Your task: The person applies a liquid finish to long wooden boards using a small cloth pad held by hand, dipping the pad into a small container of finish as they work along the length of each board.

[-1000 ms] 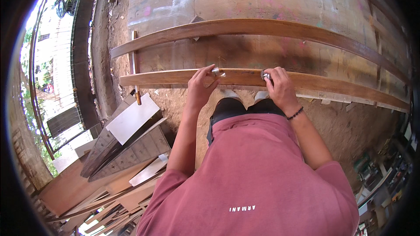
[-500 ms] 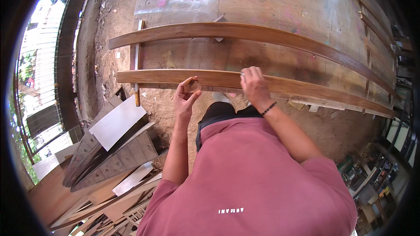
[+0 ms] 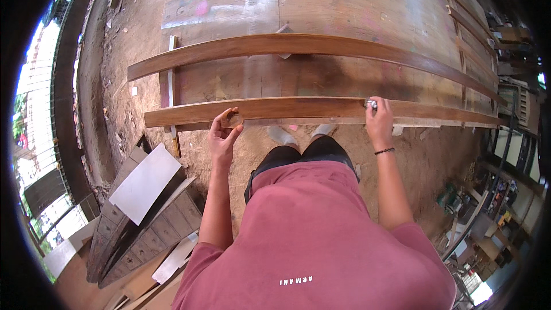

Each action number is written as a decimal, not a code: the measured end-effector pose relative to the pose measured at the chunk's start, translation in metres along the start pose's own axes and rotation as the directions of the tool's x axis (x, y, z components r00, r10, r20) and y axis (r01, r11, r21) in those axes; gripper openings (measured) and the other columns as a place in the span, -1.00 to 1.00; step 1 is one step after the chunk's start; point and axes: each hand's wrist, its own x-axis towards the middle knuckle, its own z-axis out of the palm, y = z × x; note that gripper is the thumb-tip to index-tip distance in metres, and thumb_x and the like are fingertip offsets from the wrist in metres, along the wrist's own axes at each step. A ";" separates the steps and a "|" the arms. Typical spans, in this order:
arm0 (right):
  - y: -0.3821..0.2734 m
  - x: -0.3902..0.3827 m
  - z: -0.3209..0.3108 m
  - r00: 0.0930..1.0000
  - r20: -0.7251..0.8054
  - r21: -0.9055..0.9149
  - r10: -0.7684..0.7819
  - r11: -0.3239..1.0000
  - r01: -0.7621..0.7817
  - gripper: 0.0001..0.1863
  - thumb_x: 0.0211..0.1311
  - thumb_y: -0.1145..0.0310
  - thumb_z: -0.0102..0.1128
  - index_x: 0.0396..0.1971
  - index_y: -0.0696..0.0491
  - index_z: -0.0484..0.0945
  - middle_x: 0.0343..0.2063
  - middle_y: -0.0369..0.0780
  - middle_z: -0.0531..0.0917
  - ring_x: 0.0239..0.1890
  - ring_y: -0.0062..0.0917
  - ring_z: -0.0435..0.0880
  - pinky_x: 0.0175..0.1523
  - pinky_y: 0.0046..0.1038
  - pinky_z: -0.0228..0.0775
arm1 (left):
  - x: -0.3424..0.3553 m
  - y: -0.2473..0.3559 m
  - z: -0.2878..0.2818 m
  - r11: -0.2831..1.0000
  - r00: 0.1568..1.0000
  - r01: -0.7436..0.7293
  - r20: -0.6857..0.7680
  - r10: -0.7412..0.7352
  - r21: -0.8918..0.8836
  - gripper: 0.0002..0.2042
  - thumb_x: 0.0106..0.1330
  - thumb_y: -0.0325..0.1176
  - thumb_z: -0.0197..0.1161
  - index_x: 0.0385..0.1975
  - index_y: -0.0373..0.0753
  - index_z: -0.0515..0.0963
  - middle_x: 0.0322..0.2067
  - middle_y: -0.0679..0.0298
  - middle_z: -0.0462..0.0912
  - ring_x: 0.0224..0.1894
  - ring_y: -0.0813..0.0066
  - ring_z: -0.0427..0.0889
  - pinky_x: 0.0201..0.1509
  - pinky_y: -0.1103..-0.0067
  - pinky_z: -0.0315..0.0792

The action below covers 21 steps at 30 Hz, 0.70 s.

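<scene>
A stained plywood surface [image 3: 218, 20] fills twelve o'clock. A far board [image 3: 258, 45] and a near board [image 3: 298, 107] run along it, crossing a pale strip [image 3: 171, 87] at ten, probably for support. At nine, the left hand [image 3: 221, 139] pinches a clear round container [image 3: 234, 119], perhaps to steady it; at three, the right hand [image 3: 379, 126] grips a small silvery piece [image 3: 372, 104] at the near board.

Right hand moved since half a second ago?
Yes. The right hand has moved right along the near brown board, farther from its left end.
</scene>
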 end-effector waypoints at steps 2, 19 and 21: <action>-0.005 -0.001 0.011 1.000 0.027 0.027 -0.004 1.000 0.003 -0.82 0.25 0.50 0.21 -0.15 0.12 0.55 -0.21 -0.03 0.58 -0.11 -0.08 0.58 -0.01 -0.12 0.45 | 0.005 0.000 0.001 1.000 1.000 0.004 0.026 -0.004 0.000 -0.45 0.28 -0.58 0.46 0.28 -0.26 0.47 0.23 0.22 0.61 0.22 0.51 0.58 0.29 0.58 0.51; -0.074 -0.015 0.012 0.975 0.109 0.198 -0.193 0.966 0.169 -0.84 0.28 0.46 0.21 -0.17 0.14 0.56 -0.21 -0.08 0.57 -0.06 -0.15 0.55 0.06 -0.13 0.42 | 0.020 0.003 0.011 0.995 0.994 -0.096 0.048 0.096 0.001 -0.51 0.35 -0.58 0.36 0.29 -0.31 0.46 0.24 0.20 0.60 0.23 0.47 0.58 0.29 0.53 0.51; -0.039 -0.023 -0.006 0.990 0.112 0.092 -0.084 0.993 0.074 -0.84 0.28 0.47 0.22 -0.17 0.14 0.55 -0.22 -0.08 0.56 -0.06 -0.15 0.55 0.05 -0.13 0.42 | 0.014 0.002 0.011 0.996 0.995 -0.089 0.039 0.088 0.031 -0.51 0.35 -0.58 0.36 0.28 -0.31 0.46 0.24 0.20 0.59 0.23 0.47 0.58 0.30 0.52 0.50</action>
